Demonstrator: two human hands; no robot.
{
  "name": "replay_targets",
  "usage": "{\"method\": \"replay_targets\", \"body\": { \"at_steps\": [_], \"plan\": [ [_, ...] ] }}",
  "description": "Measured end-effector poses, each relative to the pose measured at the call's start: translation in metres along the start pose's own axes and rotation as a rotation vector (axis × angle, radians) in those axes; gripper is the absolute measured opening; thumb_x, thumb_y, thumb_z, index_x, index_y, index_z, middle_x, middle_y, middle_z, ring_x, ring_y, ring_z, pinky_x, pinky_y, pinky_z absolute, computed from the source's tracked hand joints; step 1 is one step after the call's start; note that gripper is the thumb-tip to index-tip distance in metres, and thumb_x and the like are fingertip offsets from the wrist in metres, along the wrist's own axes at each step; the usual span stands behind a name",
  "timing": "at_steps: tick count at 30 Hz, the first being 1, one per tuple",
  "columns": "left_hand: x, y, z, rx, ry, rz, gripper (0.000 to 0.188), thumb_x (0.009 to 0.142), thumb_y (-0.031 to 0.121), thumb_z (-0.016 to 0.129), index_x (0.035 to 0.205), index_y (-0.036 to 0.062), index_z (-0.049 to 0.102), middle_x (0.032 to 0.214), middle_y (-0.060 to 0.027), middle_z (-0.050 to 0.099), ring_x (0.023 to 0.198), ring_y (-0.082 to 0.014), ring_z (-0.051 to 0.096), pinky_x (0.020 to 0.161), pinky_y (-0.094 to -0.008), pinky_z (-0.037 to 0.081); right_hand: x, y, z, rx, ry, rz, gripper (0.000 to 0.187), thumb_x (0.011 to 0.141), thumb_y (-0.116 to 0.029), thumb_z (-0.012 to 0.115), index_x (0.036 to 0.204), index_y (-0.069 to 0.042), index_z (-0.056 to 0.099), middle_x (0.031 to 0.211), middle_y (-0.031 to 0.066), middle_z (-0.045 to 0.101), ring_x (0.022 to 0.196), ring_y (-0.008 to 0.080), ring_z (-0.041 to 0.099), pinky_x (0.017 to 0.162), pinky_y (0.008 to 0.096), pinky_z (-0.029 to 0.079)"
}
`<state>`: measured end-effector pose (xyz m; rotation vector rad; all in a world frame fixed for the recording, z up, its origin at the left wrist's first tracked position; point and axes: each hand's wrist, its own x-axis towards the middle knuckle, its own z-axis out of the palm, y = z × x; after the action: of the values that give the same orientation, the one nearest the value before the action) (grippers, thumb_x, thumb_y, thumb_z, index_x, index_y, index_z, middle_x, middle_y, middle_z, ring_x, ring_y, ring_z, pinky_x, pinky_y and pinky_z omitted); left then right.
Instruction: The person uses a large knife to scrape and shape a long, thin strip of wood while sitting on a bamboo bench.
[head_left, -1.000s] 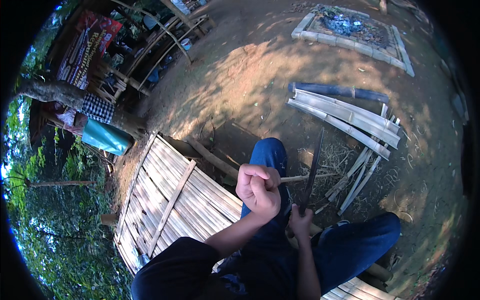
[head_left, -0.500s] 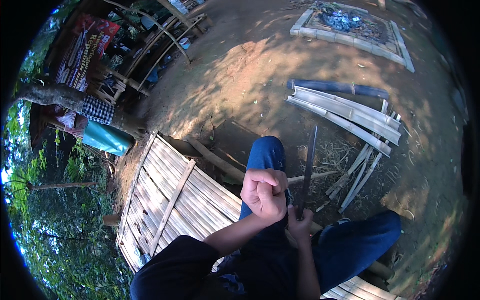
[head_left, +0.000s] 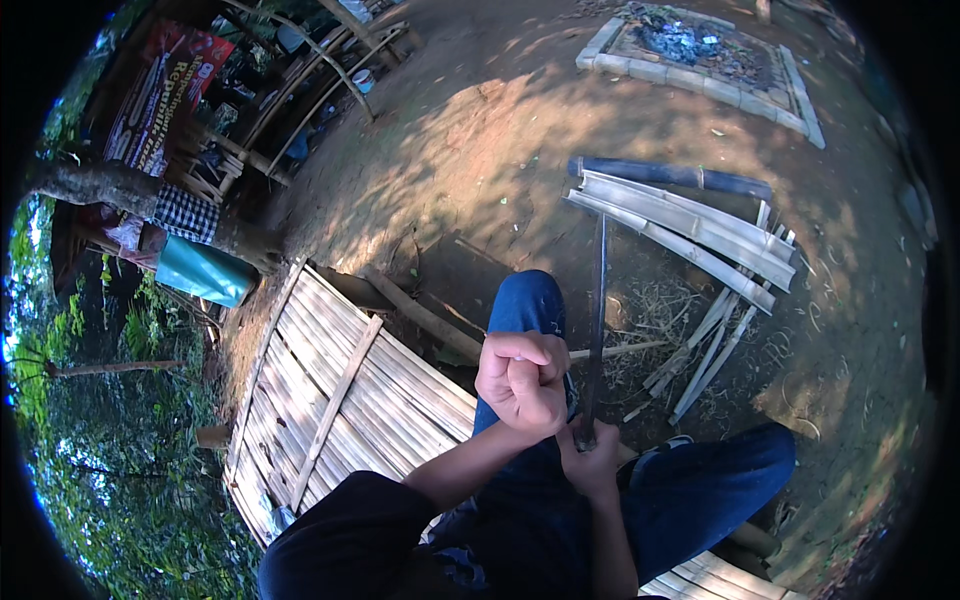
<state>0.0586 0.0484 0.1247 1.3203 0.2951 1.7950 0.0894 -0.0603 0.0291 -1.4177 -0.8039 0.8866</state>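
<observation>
My left hand (head_left: pixel 522 385) is closed in a fist above my knee. A pale bamboo strip (head_left: pixel 635 349) juts out to the right from behind this fist; its gripped part is hidden by the fingers. Lower and slightly to the right, my right hand (head_left: pixel 590 460) is wrapped round the handle of a machete (head_left: pixel 597 320). The long dark blade points away from me, close beside the left fist, and crosses the strip in this view. Whether blade and strip touch, I cannot tell.
Split bamboo halves (head_left: pixel 690 225), a dark bamboo pole (head_left: pixel 670 174) and narrow bamboo strips (head_left: pixel 715 355) lie on the dirt ahead, with shavings nearby. A bamboo-slat platform (head_left: pixel 330 400) is on my left. Farther off are a block-edged ash pit (head_left: pixel 680 75) and a teal cylinder (head_left: pixel 205 270).
The machete blade has swung, its tip moving left and farther away, and the right hand has shifted slightly left. My left fist keeps its closed shape. The whole view has slid slightly.
</observation>
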Motion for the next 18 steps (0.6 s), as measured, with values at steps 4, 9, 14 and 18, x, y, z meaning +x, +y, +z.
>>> {"method": "replay_targets", "body": {
  "at_steps": [4, 9, 14, 18],
  "plan": [
    [0.000, 0.002, -0.001, 0.022, 0.017, -0.013, 0.012, 0.093, 0.002, 0.033, 0.085, 0.0051, 0.042, 0.053, 0.0011, 0.033, 0.039, -0.0067, 0.020, 0.038, -0.0247, 0.021, 0.000, 0.063, 0.015, 0.023, 0.097, 0.001, 0.031, 0.086, -0.017, 0.067, 0.064, -0.003, 0.051, 0.050, -0.0016, 0.044, 0.044, 0.0058, 0.039, 0.043, 0.0269, 0.029],
    [0.014, -0.003, -0.020, 0.017, 0.116, -0.034, 0.010, 0.092, 0.003, 0.035, 0.085, 0.0055, 0.042, 0.055, 0.0016, 0.032, 0.041, -0.0060, 0.021, 0.039, -0.0252, 0.020, 0.003, 0.076, -0.004, 0.465, 0.026, 0.710, 0.027, 0.087, -0.017, 0.067, 0.069, -0.005, 0.051, 0.051, -0.0026, 0.045, 0.040, 0.0081, 0.043, 0.038, 0.0266, 0.032],
    [0.018, -0.007, -0.028, 0.012, 0.090, -0.032, 0.010, 0.092, 0.003, 0.035, 0.085, 0.0059, 0.042, 0.057, 0.0016, 0.032, 0.041, -0.0061, 0.021, 0.039, -0.0246, 0.021, 0.005, 0.073, -0.001, 0.259, -0.015, 0.479, 0.027, 0.087, -0.018, 0.065, 0.068, -0.004, 0.052, 0.050, -0.0008, 0.047, 0.042, 0.0074, 0.044, 0.040, 0.0269, 0.032],
    [0.014, -0.003, -0.018, 0.029, 0.046, -0.014, 0.011, 0.094, 0.004, 0.034, 0.085, 0.0057, 0.041, 0.058, 0.0013, 0.032, 0.042, -0.0059, 0.020, 0.038, -0.0245, 0.020, 0.003, 0.062, 0.009, 0.039, -0.093, 0.112, 0.032, 0.085, -0.019, 0.068, 0.062, -0.003, 0.053, 0.049, 0.0017, 0.046, 0.044, 0.0071, 0.041, 0.044, 0.0281, 0.031]
  ]
}}
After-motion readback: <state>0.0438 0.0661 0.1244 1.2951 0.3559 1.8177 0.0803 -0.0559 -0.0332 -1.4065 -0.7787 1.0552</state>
